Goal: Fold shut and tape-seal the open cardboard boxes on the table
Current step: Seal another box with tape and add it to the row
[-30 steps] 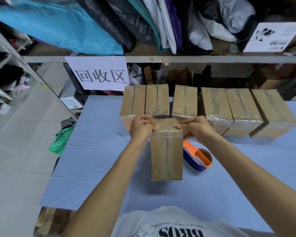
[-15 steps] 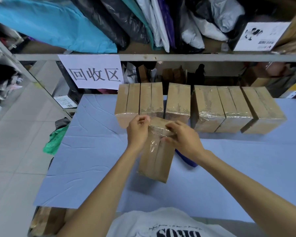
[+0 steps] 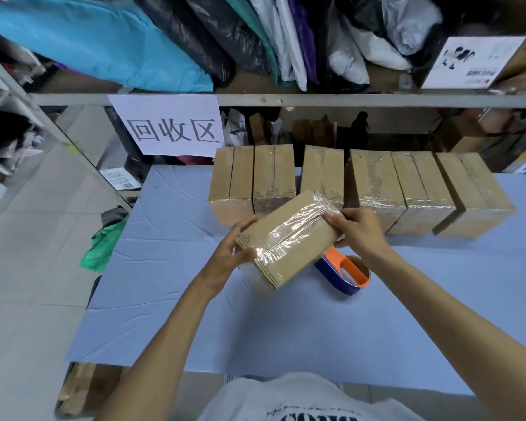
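Observation:
I hold a closed cardboard box (image 3: 289, 241) tilted above the blue table (image 3: 170, 299), its long taped face turned up. Clear tape runs along its seam and over both ends. My left hand (image 3: 225, 253) grips its near left end, thumb on top. My right hand (image 3: 359, 229) holds the far right end, fingers curled over the taped edge. Just under the box lies the orange and blue tape dispenser (image 3: 343, 271).
Several taped cardboard boxes (image 3: 374, 183) stand in a row along the table's back edge. Behind them runs a shelf rail (image 3: 316, 100) with a white paper sign (image 3: 170, 129), bags and clothing above. A green bag (image 3: 101, 244) lies on the floor left of the table.
The box was upright on the table a second ago; both hands lifted it and turned it onto a slant, taped face up. The tape dispenser has come back into sight beneath it.

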Demonstrator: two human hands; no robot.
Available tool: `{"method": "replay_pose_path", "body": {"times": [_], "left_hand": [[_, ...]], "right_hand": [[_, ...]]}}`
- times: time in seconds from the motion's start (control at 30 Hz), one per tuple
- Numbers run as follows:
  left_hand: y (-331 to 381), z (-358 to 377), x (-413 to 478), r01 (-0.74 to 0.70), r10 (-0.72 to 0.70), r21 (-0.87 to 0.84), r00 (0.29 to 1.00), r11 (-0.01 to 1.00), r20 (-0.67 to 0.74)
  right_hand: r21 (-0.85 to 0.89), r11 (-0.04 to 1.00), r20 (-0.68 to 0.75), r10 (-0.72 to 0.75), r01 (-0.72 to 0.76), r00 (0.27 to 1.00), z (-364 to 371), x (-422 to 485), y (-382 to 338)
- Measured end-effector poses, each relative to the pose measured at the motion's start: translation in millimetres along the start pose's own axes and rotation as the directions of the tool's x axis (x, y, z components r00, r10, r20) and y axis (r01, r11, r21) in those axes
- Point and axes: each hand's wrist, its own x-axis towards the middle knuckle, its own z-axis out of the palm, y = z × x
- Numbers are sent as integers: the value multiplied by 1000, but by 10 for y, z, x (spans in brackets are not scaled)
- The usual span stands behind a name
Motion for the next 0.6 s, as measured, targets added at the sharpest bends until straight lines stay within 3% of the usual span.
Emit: {"method": "replay_pose_path", "body": {"times": [0.13,0.2,0.27,0.33,0.4,0.5,0.6], "left_hand": [[8,-10,-51,-28,28,243,1000,970,6],[40,29,-46,-48,65,376,997,925,-31],[62,53,-32,-49,97,417,991,908,-93],[82,38,-7,-43,93,414,991,909,-101],[90,0,28,-24,76,427,991,904,-106],[81,-44,83,14,44,431,991,902,-125],[43,-39,113,49,13,409,989,911,-146]], "right_hand": [[85,979,-25,190,-188,981,-13,63,17],[23,979,-32,204,-203,979,-13,87,58],[-191,975,-58,100,-110,993,11,71,98],[-405,910,-53,-124,93,991,54,-14,55],[-384,867,95,-304,317,948,102,-102,-30],[-286,865,386,-290,412,876,135,-189,-113],[-384,797,431,-293,467,853,168,-164,-70]]}}
